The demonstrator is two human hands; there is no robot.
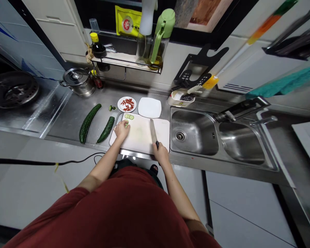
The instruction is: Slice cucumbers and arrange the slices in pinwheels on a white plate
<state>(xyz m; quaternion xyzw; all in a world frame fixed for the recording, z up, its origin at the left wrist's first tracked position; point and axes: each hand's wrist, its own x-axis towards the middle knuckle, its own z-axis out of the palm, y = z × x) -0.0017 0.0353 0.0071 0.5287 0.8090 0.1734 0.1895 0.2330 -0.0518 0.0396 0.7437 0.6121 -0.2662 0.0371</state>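
My left hand (122, 130) is at the left side of the white cutting board (141, 137), its fingers closed on cucumber slices (126, 122) that they partly hide. More pale green slices (129, 117) lie just above it, near the board's upper left corner. My right hand (161, 153) grips the black handle of a knife (153, 131), whose blade points away from me over the right part of the board. Left of the board lie a shorter cucumber piece (106, 130) and a long whole cucumber (89, 123).
Behind the board are a plate with chopped red pieces (127, 104), a white square plate (149, 107) and small green cucumber ends (112, 108). A lidded pot (79, 82) stands at the back left. To the right is a double sink (193, 131) with a faucet (264, 120).
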